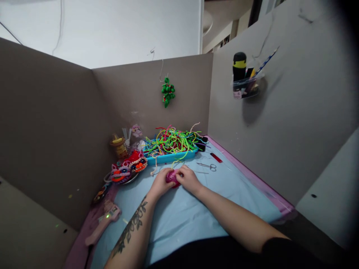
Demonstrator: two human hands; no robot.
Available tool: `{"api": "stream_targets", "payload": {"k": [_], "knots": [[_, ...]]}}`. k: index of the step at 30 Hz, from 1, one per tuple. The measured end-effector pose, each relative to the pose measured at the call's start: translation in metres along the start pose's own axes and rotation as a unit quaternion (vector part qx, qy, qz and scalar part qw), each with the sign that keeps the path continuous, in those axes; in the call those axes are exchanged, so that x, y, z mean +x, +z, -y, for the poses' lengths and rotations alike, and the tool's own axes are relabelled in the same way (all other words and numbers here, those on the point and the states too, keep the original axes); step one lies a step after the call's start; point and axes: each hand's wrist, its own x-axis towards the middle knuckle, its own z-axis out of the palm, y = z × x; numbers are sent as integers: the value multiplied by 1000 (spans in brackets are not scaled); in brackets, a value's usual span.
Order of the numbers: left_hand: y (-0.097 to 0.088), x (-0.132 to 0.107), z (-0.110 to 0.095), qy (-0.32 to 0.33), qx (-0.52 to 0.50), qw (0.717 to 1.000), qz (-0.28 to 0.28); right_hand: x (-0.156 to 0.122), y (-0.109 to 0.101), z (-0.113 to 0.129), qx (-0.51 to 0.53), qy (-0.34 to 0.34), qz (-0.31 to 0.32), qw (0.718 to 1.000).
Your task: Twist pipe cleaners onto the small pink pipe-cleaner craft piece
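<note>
A shiny magenta rounded piece (172, 178) sits between my two hands above the blue cloth; its exact kind cannot be made out. My left hand (162, 183) wraps round its left side, with the thumb along the lower edge. On the other side, the fingers of my right hand (188, 180) pinch at its right edge. A thin yellowish strand (176, 163) shows just beyond the fingers. Right of my right hand lie small scissors (209, 166) and a thin straight rod (201, 172).
Behind the hands, a blue tray (172, 157) holds a heap of colourful pipe cleaners (176, 141). Fuzzy figures (129, 168) fill a plate at left, near a pink glue gun (103, 223) with a lit green light. A red strip (216, 157) lies right. Grey panels (151, 93) enclose the table.
</note>
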Motion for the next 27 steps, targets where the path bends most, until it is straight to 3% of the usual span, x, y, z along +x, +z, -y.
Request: {"api": "stream_targets", "payload": {"k": [7,16,23,27], "knots": [[0,0,-3,-15,4,1000,-10,-2,-3,10,-26,-24,14,999],[-5,0,0,-57,-65,996,0,-3,4,1,-6,46,20,999],[-11,4,-6,-71,-105,990,-61,-3,6,0,-4,35,18,999],[-7,5,-5,-97,-99,988,-67,-3,4,3,-4,21,17,1000]]}}
